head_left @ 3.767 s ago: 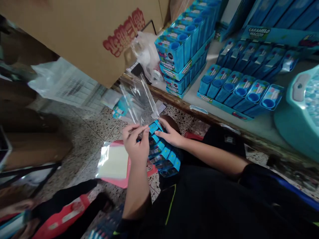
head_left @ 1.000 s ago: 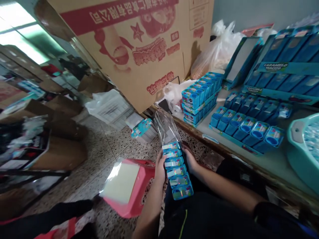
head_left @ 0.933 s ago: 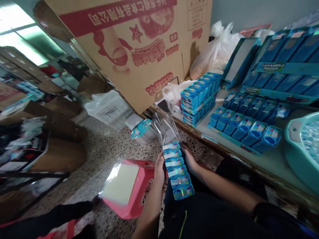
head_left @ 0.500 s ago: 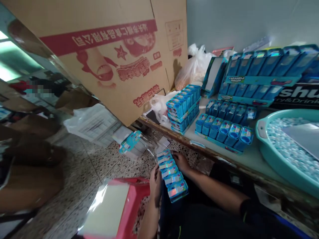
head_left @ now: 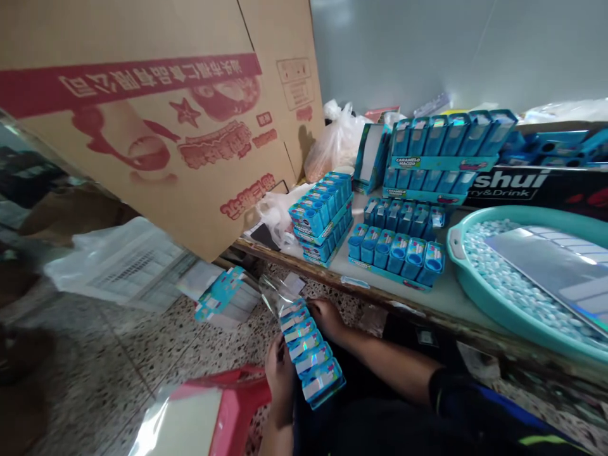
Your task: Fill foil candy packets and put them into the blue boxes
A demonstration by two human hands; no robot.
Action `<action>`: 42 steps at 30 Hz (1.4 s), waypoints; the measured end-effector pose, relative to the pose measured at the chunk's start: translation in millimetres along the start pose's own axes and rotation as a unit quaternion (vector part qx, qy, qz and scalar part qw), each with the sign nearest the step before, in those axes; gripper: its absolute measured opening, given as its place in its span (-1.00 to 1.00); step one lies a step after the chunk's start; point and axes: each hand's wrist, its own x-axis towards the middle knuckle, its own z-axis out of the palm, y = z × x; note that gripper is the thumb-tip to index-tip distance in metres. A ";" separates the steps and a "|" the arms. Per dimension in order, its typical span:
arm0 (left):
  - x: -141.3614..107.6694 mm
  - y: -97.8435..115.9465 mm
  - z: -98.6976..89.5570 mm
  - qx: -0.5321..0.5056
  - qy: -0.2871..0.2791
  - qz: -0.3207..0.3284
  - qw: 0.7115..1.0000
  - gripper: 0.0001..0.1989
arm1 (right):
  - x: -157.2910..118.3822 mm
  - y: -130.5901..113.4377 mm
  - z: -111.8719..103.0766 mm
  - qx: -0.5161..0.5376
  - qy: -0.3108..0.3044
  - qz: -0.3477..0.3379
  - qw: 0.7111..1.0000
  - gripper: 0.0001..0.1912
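Observation:
A tray of blue candy boxes (head_left: 311, 351) rests over my lap, tilted, with its far end between my hands. Clear plastic film (head_left: 276, 295) covers or extends from that far end. On the tray's left side, my left hand (head_left: 279, 367) has curled fingers at the edge of the tray and film. My right hand (head_left: 327, 318) is on the other side, fingers bent against the far right corner. Both hands seem closed on the film or tray edge; the exact grip is partly hidden.
On the table (head_left: 380, 288) stand stacked blue box trays (head_left: 323, 215) and a teal basin (head_left: 458, 244) of wrapped candies. A large carton (head_left: 190, 209) rises at the left. A red stool (head_left: 237, 405) holds clear sheets. Flattened blue-and-white card (head_left: 228, 297) lies beyond it.
The view has turned to the right, so the table and carton appear further left. Both hands remain at the far end of the tray, and the film there now looks more spread out.

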 end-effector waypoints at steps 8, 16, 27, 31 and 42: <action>-16.8 10.1 3.1 0.025 -0.014 0.024 0.999 -0.73 | -29.6 0.4 -22.2 -0.039 -0.045 -0.008 0.998 -0.64; -26.0 22.1 -1.0 0.032 -0.054 -0.013 0.998 -0.72 | -47.5 1.7 -29.0 -0.071 -0.068 -0.034 0.995 -0.68; -38.0 42.7 -16.2 0.099 -0.057 -0.086 0.990 -0.74 | -61.8 -15.3 -42.1 -0.124 -0.090 -0.068 0.986 -0.70; -66.3 46.8 -26.6 0.101 -0.094 -0.091 0.986 -0.71 | -83.7 -15.9 -54.7 -0.142 -0.118 -0.072 0.980 -0.69; -117.9 33.1 -48.7 0.111 -0.121 -0.041 0.986 -0.80 | -120.8 -42.0 -99.4 -0.254 -0.276 -0.171 0.911 -0.77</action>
